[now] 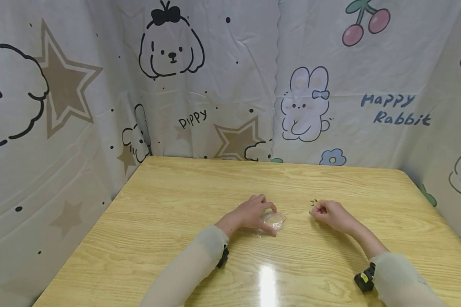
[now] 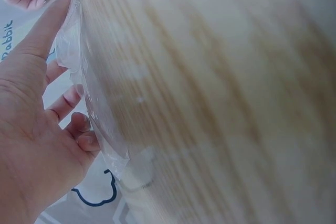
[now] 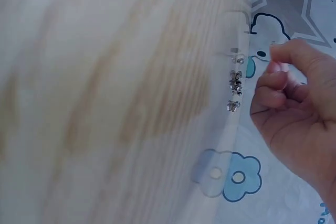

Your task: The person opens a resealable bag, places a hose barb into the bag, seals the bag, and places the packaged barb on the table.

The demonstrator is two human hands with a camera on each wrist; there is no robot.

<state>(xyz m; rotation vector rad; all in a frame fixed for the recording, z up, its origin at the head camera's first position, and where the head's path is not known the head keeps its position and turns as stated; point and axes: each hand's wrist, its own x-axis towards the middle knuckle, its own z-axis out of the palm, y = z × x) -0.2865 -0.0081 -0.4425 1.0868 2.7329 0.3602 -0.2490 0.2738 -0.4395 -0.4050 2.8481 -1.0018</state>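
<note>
My left hand [image 1: 253, 212] holds a clear plastic bag [image 1: 275, 219] low over the wooden table, thumb and fingers spread about its mouth. The crinkled film [image 2: 107, 129] runs along the fingertips in the left wrist view. To the right, my right hand [image 1: 332, 214] has its thumb and index finger pinched together, the other fingers curled. A tiny dark piece shows at those fingertips, mostly hidden. Several small shiny metal pieces [image 3: 236, 83] lie on the table just beyond the right hand, also seen as a small cluster [image 1: 313, 201] in the head view.
The light wood table [image 1: 176, 183] stretches to a back edge against a curtain [image 1: 230, 76] printed with cartoon animals and stars. Curtain also hangs on both sides. A bright light reflection lies on the table near the front. Each wrist wears a small black device [image 1: 365, 278].
</note>
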